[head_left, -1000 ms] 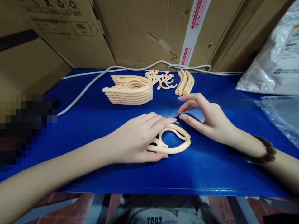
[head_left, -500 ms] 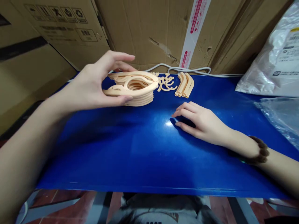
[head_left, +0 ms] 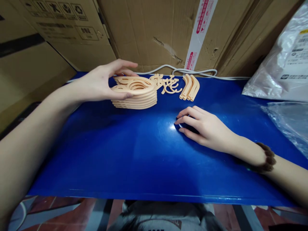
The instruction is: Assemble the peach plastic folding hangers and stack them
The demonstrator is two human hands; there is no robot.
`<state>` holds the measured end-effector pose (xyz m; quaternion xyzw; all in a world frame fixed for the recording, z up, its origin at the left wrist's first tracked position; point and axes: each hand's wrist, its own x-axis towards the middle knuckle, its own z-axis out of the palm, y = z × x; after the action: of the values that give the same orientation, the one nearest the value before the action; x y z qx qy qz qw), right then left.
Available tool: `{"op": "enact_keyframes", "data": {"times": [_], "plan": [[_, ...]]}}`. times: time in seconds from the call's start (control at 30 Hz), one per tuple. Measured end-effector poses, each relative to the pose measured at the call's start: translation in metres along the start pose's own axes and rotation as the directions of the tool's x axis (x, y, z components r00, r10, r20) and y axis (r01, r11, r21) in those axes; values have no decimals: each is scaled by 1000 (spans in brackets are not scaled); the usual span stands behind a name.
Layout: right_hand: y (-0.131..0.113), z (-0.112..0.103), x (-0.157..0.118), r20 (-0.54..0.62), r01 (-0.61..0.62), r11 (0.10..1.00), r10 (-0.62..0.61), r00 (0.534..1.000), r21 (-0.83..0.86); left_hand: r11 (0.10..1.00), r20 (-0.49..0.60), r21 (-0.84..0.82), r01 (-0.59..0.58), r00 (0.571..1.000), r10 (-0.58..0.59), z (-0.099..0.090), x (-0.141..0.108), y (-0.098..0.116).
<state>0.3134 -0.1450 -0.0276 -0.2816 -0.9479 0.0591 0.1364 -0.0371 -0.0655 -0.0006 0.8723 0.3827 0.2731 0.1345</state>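
Note:
A stack of beige curved plastic pieces lies on the blue table, left of centre. My left hand is at the top of the stack, its thumb along the front and its fingers behind, gripping the uppermost piece. That piece rests on the others or very close above them. Over the middle of the table my right hand is half curled, fingers apart from the thumb, with nothing between them. Small beige hooks lie just right of the stack, beside several beige curved arms.
Cardboard boxes stand behind and to the left of the table. A white cable runs along the back edge. At the right are a filled plastic bag and a flat clear bag.
My left hand has lowered the top beige piece onto or very near the stack, moving slightly left. More of the hooks shows now. My right hand has hardly moved.

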Motion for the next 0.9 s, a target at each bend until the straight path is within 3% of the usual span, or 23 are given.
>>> {"op": "enact_keyframes", "data": {"times": [0.23, 0.5, 0.73, 0.9], "plan": [[0, 0, 1, 5, -1, 1000, 1, 1000, -7, 999, 2, 33, -17, 1000, 17, -1, 1, 1], [0, 1, 1, -3, 0, 1000, 0, 1000, -3, 996, 22, 7, 91, 996, -91, 1, 2, 2], [-1, 1, 1, 6, 2, 1000, -2, 1000, -11, 999, 70, 45, 12, 997, -15, 1, 2, 5], [-1, 1, 1, 15, -6, 1000, 6, 1000, -17, 993, 114, 105, 51, 992, -63, 0, 9, 6]]}}
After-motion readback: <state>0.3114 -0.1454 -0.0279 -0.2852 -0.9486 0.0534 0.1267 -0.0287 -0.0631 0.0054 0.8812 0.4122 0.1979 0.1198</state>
